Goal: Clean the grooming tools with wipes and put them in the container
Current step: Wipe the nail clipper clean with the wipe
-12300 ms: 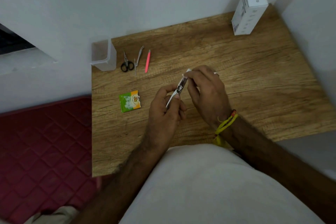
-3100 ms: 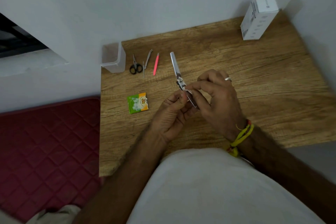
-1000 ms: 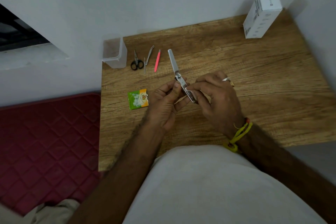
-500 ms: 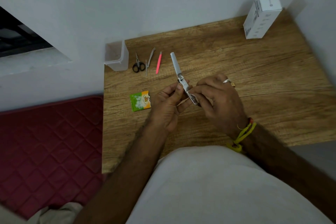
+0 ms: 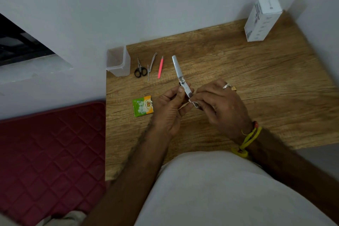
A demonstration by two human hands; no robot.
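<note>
Both forearms are being extended forward over the near edge of the wooden table [image 5: 256, 82], converging above its middle. The left hand [image 5: 169, 110] is being held with the palm turned inward and the wrist slightly bent; its thumb and curled fingers are being closed round the middle of the nail clipper [image 5: 183, 82], near the pivot. The right hand [image 5: 220, 104] is being held knuckles-up, with a yellow thread band at the wrist and rings on two fingers. Its fingertips [image 5: 197, 98] are being pinched onto a small white wipe [image 5: 191, 100], which is being pressed against the lower part of the clipper, just right of the left thumb. The clipper is being held tilted, its opened lever projecting up and away beyond the left fingertips, clear of the table surface.

A green and orange sachet [image 5: 142, 105] is lying flat on the table just left of the left hand's knuckles. Beyond the fingers, and to their left, three tools are lying side by side: a pink tweezer [image 5: 160, 67] nearest the raised lever, then a metal cuticle nipper [image 5: 151, 64], then small black-handled scissors [image 5: 139, 69]. The clear plastic container [image 5: 118, 62] is standing upright just left of the scissors, at the table's far left corner. A white box [image 5: 261, 19] is standing at the far right corner, well apart from both hands.
</note>
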